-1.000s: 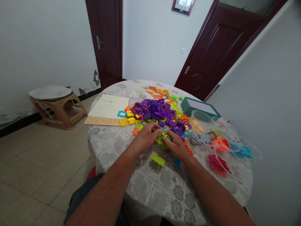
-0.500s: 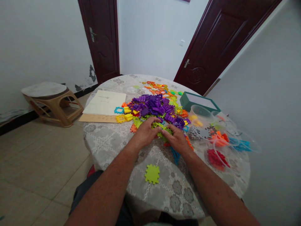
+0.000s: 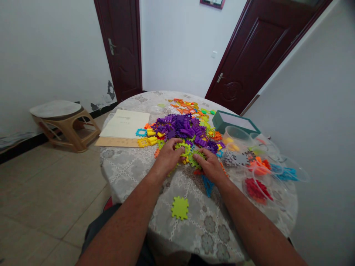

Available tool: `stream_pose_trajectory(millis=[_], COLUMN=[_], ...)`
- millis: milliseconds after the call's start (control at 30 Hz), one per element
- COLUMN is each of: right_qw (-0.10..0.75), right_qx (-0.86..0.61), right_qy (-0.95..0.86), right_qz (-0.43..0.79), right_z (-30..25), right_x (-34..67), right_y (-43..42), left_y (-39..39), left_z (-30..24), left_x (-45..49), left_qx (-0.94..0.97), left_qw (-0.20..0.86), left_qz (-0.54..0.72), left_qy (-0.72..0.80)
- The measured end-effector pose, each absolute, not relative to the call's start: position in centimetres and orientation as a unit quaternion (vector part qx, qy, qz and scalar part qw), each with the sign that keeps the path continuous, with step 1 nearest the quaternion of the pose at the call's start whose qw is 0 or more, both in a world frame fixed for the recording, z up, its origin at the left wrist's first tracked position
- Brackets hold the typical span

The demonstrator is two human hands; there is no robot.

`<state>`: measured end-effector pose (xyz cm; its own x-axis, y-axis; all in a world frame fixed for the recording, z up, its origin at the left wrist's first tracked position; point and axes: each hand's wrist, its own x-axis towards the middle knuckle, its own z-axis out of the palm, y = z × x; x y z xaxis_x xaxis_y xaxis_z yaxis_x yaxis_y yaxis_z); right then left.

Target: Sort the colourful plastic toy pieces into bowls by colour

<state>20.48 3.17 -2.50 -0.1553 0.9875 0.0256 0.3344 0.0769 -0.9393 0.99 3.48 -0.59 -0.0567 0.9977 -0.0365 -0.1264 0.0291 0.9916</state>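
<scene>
My left hand (image 3: 169, 156) is closed on a lime-green toothed frame piece (image 3: 186, 148), its thumb and fingers on the near edge. My right hand (image 3: 210, 163) pinches a lime-green toothed piece (image 3: 195, 159) just to the right of it. Whether the two pieces touch, I cannot tell. Just beyond both hands lies a heap of purple toothed pieces (image 3: 180, 127). A flat lime-green square piece (image 3: 180, 208) rests alone on the tablecloth nearer to me. Beside my right wrist is a blue lattice piece (image 3: 207, 185).
Clear plastic tubs (image 3: 239, 136) with grey, orange, red and blue pieces stand at the right, before a green box (image 3: 235, 122). An open book (image 3: 124, 123) lies on the left. Orange pieces (image 3: 184, 105) are scattered at the back. A stool (image 3: 65, 123) stands left of the table.
My hands have moved slightly apart, and the lime-green pieces between them show more clearly, one in each hand. The view has tilted up a little.
</scene>
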Motion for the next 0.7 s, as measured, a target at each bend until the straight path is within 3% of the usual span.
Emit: stream_pose_trajectory(millis=[333, 600, 700], right_qw=[0.377, 0.383, 0.318], right_qx=[-0.547, -0.54, -0.525], right_qy=[-0.66, -0.593, -0.643], right_qz=[0.352, 0.458, 0.459], right_z=[-1.1, -1.9, -0.3], right_x=[19.5, 20.2, 20.7], right_y=[2.6, 2.9, 2.1], left_y=[3.0, 3.3, 3.7], left_z=[-1.5, -0.7, -0.2], left_x=[1.6, 1.3, 0.5], left_qx=[0.501, 0.434, 0.39], left_qw=[0.57, 0.561, 0.546], left_qz=[0.48, 0.52, 0.565], left_qy=[0.44, 0.476, 0.481])
